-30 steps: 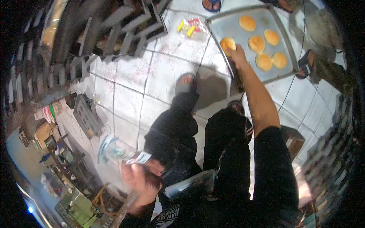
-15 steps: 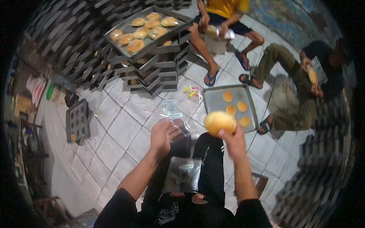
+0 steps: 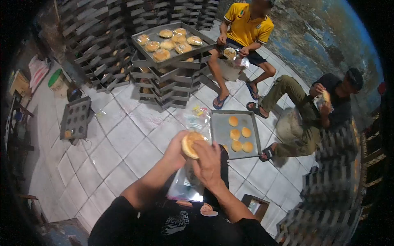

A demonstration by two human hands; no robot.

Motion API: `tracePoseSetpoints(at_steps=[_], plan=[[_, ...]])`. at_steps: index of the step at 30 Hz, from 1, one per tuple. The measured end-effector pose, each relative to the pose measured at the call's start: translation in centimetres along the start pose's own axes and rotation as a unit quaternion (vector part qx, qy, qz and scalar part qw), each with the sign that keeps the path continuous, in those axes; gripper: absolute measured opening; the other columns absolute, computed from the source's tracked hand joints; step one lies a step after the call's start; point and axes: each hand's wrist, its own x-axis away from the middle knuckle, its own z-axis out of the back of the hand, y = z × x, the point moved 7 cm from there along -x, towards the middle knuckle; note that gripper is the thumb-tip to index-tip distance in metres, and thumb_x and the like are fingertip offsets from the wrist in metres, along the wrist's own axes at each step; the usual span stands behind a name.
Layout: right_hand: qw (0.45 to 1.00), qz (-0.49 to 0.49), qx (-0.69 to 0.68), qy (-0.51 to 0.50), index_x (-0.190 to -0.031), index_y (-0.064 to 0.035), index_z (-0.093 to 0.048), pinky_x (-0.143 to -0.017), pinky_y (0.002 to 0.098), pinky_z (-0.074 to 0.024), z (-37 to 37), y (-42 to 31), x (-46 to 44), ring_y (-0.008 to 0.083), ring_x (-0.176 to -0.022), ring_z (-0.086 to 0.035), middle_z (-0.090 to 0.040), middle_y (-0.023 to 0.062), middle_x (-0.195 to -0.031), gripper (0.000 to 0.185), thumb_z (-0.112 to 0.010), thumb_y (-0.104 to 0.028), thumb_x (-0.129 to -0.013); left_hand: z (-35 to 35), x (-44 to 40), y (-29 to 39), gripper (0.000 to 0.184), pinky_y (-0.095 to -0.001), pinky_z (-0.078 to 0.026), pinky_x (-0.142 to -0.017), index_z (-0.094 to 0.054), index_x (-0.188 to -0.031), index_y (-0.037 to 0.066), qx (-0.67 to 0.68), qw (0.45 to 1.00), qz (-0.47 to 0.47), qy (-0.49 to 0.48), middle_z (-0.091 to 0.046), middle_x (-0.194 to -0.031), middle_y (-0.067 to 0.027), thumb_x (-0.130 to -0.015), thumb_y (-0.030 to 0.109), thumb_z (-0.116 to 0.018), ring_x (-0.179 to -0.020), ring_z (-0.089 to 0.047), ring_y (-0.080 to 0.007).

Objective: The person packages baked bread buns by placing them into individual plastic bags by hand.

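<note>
The single wide view looks from head height, forward and steeply down, with the left hand [image 3: 174, 151] and right hand [image 3: 208, 164] close below, the floor [image 3: 128, 158] beyond and a wall [image 3: 318, 39] farthest

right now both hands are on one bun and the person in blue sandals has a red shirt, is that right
Not quite: the head view shows the person in blue sandals in a yellow shirt, not red. The rest holds: the left hand and right hand are both on one bun.
</note>
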Motion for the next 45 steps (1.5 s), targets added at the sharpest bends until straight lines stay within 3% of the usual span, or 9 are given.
tracePoseSetpoints(at_steps=[6,11,15,23,27,30,32,42,45], plan=[[0.99,0.023,0.085,-0.109,-0.15,-0.0028,-0.044,-0.122,0.0651,-0.0173,-6.0,2.1,0.5,0.0348,-0.149,-0.037,-0.045,0.0173,-0.156,0.065,-0.061,-0.003,-0.087,1.9,1.9,-0.9,0.043,-0.0402,-0.049,-0.108,-0.048,-0.146,0.007,-0.094,0.974,-0.193,0.076,-0.057,-0.143,-0.0111,-0.106,0.023,-0.051,-0.129,-0.058,-0.023],[0.997,0.03,0.041,-0.059,-0.13,-0.0042,-0.058,-0.118,0.0658,-0.0236,-3.4,1.1,-2.6,0.0343,-0.126,-0.058,-0.064,0.0156,-0.124,0.043,-0.062,-0.01,-0.088,1.4,-1.8,1.8,0.047,-0.042,-0.048,-0.107,-0.04,-0.15,0.008,0.148,0.985,-0.066,-0.057,-0.053,-0.142,-0.0082,-0.105,0.015,-0.052,-0.129,-0.055,-0.0236],[0.979,-0.021,0.069,-0.189,-0.124,-0.0039,-0.057,-0.114,0.0613,-0.0315,-3.3,3.9,-4.8,0.0364,-0.119,-0.061,-0.065,0.0163,-0.122,0.038,-0.069,-0.008,-0.088,-1.8,-2.1,0.6,0.049,-0.0395,-0.051,-0.1,-0.051,-0.14,0.012,0.002,0.953,-0.289,0.095,-0.061,-0.132,-0.0104,-0.104,0.046,-0.053,-0.115,-0.063,-0.0244],[0.961,-0.039,-0.201,-0.185,-0.088,-0.0028,-0.06,-0.073,0.0304,-0.0514,-3.7,1.9,-2.5,0.0189,-0.088,-0.068,-0.068,0.0093,-0.094,0.015,-0.075,-0.004,-0.087,0.0,-4.9,1.5,0.067,-0.0543,-0.052,-0.103,-0.051,-0.143,0.005,0.153,0.986,-0.062,-0.016,-0.06,-0.138,-0.0198,-0.107,0.059,-0.036,-0.125,-0.061,-0.0351],[0.656,-0.089,-0.611,-0.434,-0.088,-0.0039,-0.062,-0.077,0.0336,-0.0518,-2.4,-4.2,2.1,0.0197,-0.089,-0.066,-0.068,0.0075,-0.093,0.015,-0.076,-0.007,-0.087,1.7,-1.6,6.4,0.055,-0.054,-0.05,-0.106,-0.052,-0.139,0.005,-0.314,0.9,-0.3,0.035,-0.06,-0.135,-0.0177,-0.106,0.048,-0.042,-0.125,-0.06,-0.0334],[0.824,-0.28,-0.452,-0.197,-0.102,-0.0035,-0.069,-0.088,0.0405,-0.053,-2.4,1.6,0.9,0.0273,-0.102,-0.067,-0.07,0.0108,-0.099,0.02,-0.078,-0.011,-0.086,3.1,-0.2,5.3,0.033,-0.05,-0.054,-0.1,-0.058,-0.127,0.006,0.016,0.987,-0.156,0.021,-0.064,-0.125,-0.0127,-0.103,0.028,-0.054,-0.117,-0.063,-0.0302],[0.994,-0.038,-0.039,0.091,-0.104,-0.0035,-0.069,-0.083,0.0417,-0.0548,1.4,0.9,-1.7,0.0334,-0.098,-0.069,-0.07,0.0142,-0.101,0.021,-0.077,-0.008,-0.085,0.8,1.7,2.1,0.045,-0.0479,-0.053,-0.102,-0.058,-0.13,0.006,0.177,0.984,-0.015,-0.022,-0.064,-0.129,-0.0131,-0.108,0.042,-0.043,-0.118,-0.063,-0.029],[0.929,-0.318,-0.184,-0.041,-0.105,0.0002,-0.07,-0.07,0.0351,-0.052,-2.9,10.3,-1.4,0.0188,-0.076,-0.068,-0.071,0.0152,-0.083,0.027,-0.06,-0.025,-0.102,2.5,0.2,4.2,0.036,-0.0288,-0.052,-0.091,-0.074,-0.113,0.001,-0.317,0.921,-0.218,0.061,-0.073,-0.106,-0.0091,-0.109,0.03,-0.053,-0.1,-0.066,-0.0126],[0.974,-0.171,-0.15,-0.008,-0.093,0.0038,-0.067,-0.067,0.0352,-0.0492,-1.1,7.4,-2.7,0.0176,-0.071,-0.062,-0.065,0.0126,-0.077,0.028,-0.062,-0.023,-0.101,2.1,0.1,5.0,0.03,-0.0279,-0.051,-0.084,-0.073,-0.1,-0.001,-0.411,0.854,-0.308,0.082,-0.072,-0.099,-0.0094,-0.106,0.024,-0.058,-0.092,-0.065,-0.0107]])
